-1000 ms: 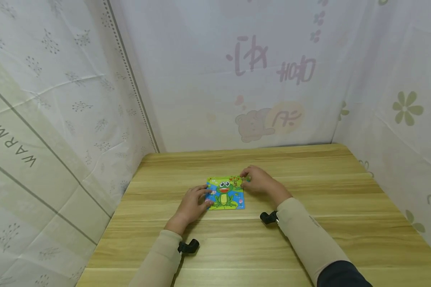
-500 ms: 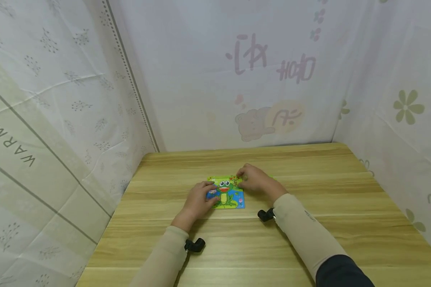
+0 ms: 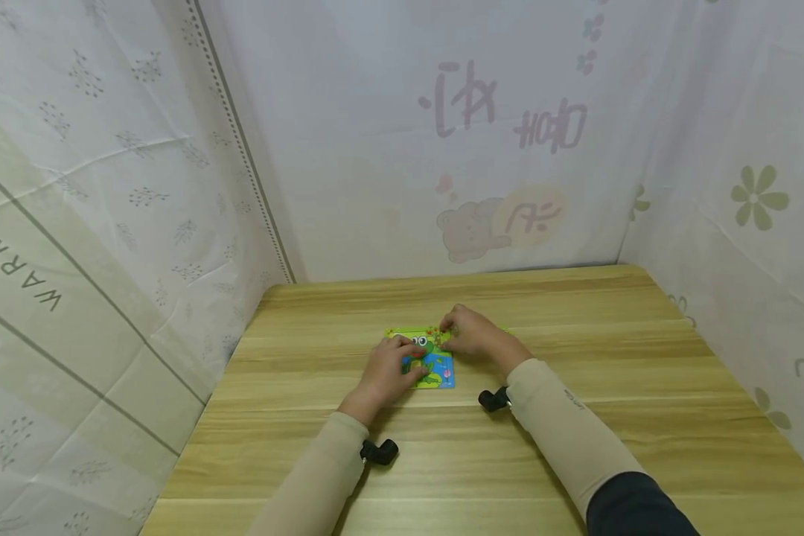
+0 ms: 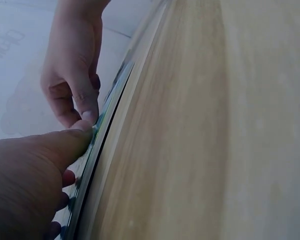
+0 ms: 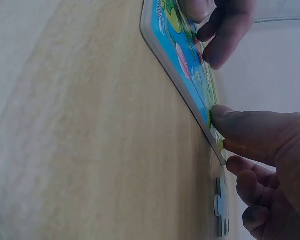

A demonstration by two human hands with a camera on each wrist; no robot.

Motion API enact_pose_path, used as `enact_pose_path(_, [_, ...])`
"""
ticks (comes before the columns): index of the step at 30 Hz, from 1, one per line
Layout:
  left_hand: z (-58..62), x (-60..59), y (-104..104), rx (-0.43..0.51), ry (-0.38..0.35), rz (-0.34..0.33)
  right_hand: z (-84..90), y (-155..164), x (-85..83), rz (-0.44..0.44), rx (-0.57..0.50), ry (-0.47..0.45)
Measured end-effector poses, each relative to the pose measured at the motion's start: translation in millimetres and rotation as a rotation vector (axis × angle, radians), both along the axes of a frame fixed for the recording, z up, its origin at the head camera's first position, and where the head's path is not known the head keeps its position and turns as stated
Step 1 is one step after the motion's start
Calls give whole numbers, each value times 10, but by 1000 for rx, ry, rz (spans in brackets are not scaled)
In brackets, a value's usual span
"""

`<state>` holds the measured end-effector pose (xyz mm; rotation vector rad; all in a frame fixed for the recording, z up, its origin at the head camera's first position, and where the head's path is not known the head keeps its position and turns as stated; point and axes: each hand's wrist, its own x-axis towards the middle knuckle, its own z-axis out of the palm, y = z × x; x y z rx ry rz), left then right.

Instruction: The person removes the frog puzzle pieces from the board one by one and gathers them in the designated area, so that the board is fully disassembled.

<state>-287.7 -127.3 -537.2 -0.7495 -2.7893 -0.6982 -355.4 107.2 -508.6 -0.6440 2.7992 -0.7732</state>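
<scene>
A square frog jigsaw puzzle point(image 3: 446, 372), bright green and blue, lies flat on the wooden table. My left hand point(image 3: 387, 371) rests over its left and middle part, thumb and fingers touching the picture and covering much of the frog. At the upper right corner my right hand point(image 3: 472, 333) holds the puzzle's edge. In the right wrist view, the right thumb point(image 5: 235, 120) lies on the top face while the other fingers curl at the side. The left wrist view shows the left thumb point(image 4: 65, 145) stretched to the surface close to the right fingertips.
Beyond the right hand, a flat piece with a rounded knob point(image 5: 218, 205) lies on the table; in the head view only a green bit point(image 3: 505, 330) shows. The wooden table point(image 3: 442, 461) meets patterned curtains point(image 3: 348, 149) at the back and sides.
My left hand has slid rightward across the puzzle, from its left edge to over the frog. The right hand has shifted slightly left at the upper right corner.
</scene>
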Motion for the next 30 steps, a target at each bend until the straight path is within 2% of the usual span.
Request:
enact_pose_path(7, [-51, -16, 21, -68, 16, 26, 0, -23, -30, -3, 6, -27])
enact_pose_path(19, [-48, -20, 28, -52, 17, 29, 3, -38, -118, 7, 49, -27])
enact_pose_path(30, [-81, -29, 35, -65, 41, 28, 19, -55, -123, -40, -33, -66])
